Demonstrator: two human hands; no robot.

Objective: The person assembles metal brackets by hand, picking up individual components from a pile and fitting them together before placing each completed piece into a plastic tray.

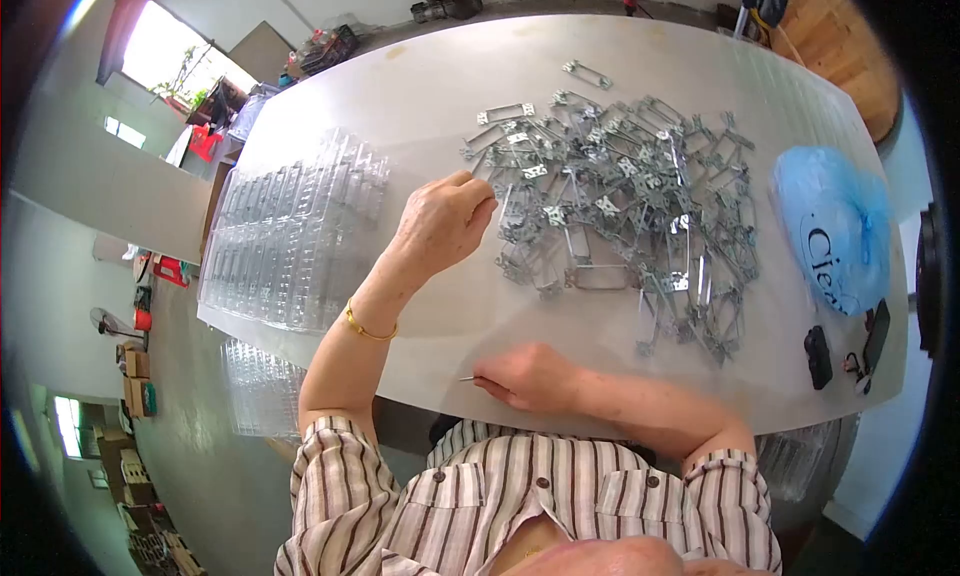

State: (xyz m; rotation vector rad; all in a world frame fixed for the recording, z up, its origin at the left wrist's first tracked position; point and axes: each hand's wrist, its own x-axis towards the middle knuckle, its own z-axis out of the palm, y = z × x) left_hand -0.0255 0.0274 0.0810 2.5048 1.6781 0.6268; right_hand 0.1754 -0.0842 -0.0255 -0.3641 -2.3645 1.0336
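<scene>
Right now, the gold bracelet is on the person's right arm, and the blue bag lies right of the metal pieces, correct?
Not quite: the head view shows the gold bracelet on the left arm instead. The blue bag does lie right of the metal pieces.

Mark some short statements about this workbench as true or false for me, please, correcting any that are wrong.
1. The gold-coloured bracelet is on the right wrist. False: it is on the left.
2. The left hand is at the near-left side of the metal brackets. True.
3. The clear plastic trays lie to the left of the brackets. True.
4. The right hand is holding the blue plastic bag. False: it pinches a thin rod-like piece, and the bag lies on the table, to the right of the brackets.
5. The striped shirt has short sleeves pulled down to the wrists. False: both forearms are bare.
</scene>
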